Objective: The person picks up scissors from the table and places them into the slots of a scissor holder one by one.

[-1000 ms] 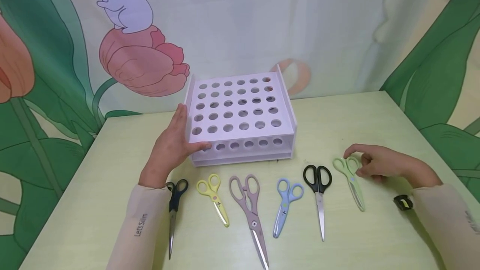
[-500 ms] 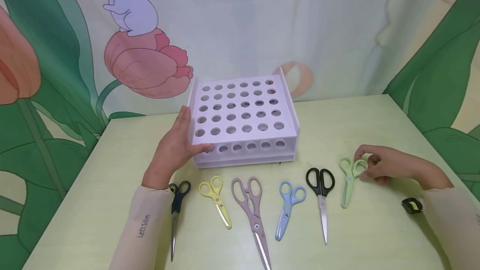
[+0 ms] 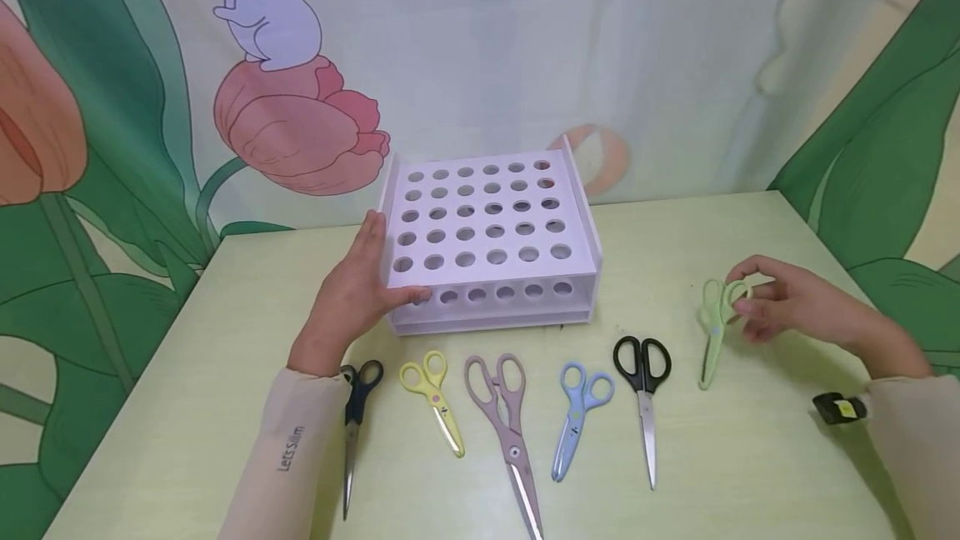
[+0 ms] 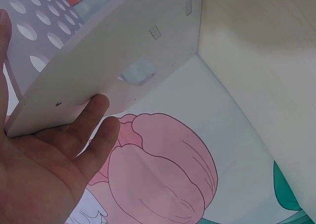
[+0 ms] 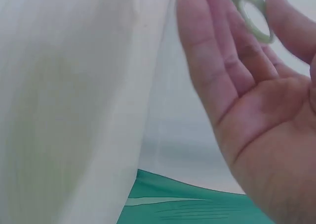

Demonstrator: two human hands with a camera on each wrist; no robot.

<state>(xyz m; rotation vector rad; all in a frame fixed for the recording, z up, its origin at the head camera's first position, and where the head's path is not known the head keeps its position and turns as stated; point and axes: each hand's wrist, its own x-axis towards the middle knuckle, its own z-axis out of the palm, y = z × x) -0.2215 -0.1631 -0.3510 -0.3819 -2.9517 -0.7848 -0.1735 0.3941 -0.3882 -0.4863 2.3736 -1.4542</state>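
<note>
A white rack with rows of round holes stands at the table's middle back. My left hand holds its front left corner, thumb across the front panel and fingers along the side panel. On the right, my right hand pinches one handle ring of the light green scissors. These scissors are raised off the table, blades pointing down. In the right wrist view only part of their green handle shows, near the thumb; the blades are out of that view.
Several scissors lie in a row in front of the rack: dark blue, yellow, mauve, light blue and black-handled. A printed curtain hangs behind the pale table.
The right hand has lifted the green scissors off the table and moved them up and rightward. The left hand stays on the rack; the head view has shifted slightly.
</note>
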